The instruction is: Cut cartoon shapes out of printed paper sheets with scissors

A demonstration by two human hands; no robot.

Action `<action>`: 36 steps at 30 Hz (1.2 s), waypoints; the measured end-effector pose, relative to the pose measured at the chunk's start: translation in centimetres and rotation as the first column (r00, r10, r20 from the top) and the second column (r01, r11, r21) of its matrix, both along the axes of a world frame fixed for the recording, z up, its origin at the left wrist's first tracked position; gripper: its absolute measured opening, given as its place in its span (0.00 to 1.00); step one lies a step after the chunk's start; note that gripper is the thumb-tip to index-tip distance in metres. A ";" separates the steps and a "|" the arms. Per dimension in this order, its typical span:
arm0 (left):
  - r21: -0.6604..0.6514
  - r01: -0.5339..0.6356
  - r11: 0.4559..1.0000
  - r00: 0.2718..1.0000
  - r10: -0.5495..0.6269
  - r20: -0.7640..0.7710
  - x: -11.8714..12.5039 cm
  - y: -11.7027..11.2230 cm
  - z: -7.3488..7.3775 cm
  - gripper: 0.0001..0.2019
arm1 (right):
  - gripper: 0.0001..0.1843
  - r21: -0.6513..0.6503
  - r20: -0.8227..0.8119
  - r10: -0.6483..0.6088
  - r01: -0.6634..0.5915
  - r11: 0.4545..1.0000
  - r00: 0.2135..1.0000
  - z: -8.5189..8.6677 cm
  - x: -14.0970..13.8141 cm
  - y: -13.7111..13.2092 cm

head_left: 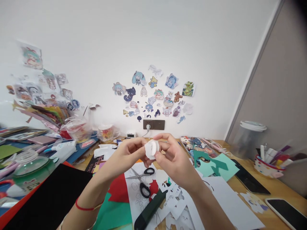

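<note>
Both hands meet above the middle of the table. My left hand (pixel 130 151) is closed, its thumb and fingers pinching a small white paper piece (pixel 149 149) with an uneven edge. Against that paper is a rounded white thing (pixel 157 146) like a small roll of tape, gripped by the fingers of my right hand (pixel 176 159). Its exact kind is unclear. Below the hands, black-handled scissors (pixel 144 188) lie with blades apart on a white sheet with drawn outlines (pixel 136 199). Beside them are a dark green cutter-like tool (pixel 151 209) and several white paper cutouts (pixel 174 199).
Black card (pixel 55 195), red paper (pixel 118 188) and green paper (pixel 114 214) lie left, near a green-filled jar (pixel 33 169). Right are mint paper (pixel 224 167), a white sheet (pixel 230 201), a dark tablet (pixel 250 177), a phone (pixel 287 212) and a pen holder (pixel 268 166).
</note>
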State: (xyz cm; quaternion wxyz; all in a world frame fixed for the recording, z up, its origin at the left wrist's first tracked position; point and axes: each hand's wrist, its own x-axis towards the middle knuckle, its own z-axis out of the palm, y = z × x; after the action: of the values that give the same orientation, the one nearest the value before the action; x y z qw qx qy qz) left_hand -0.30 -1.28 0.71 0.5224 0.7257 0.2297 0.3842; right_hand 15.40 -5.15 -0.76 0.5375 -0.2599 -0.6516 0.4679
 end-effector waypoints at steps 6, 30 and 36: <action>0.011 -0.063 0.998 0.997 0.063 0.050 0.2 0.2 -0.2 0.11 | 0.12 0.077 0.118 -0.207 0.198 0.977 0.971 0.8 -0.2 -0.3; 0.115 -0.257 0.960 0.966 0.254 0.039 0.3 -0.7 -0.6 0.07 | 0.04 0.202 0.216 -0.455 0.416 0.886 0.864 0.3 -0.2 -0.1; 0.137 -0.258 0.956 0.966 0.258 0.014 0.2 -0.9 -0.4 0.07 | 0.05 0.164 0.231 -0.432 0.403 0.900 0.872 0.3 0.0 -0.1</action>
State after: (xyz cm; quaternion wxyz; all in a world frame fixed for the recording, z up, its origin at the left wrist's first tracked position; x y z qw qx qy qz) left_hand -0.05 -2.20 0.31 0.4159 0.7246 0.2964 0.4627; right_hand 15.35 -5.23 -0.45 0.5489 -0.4236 -0.6700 0.2653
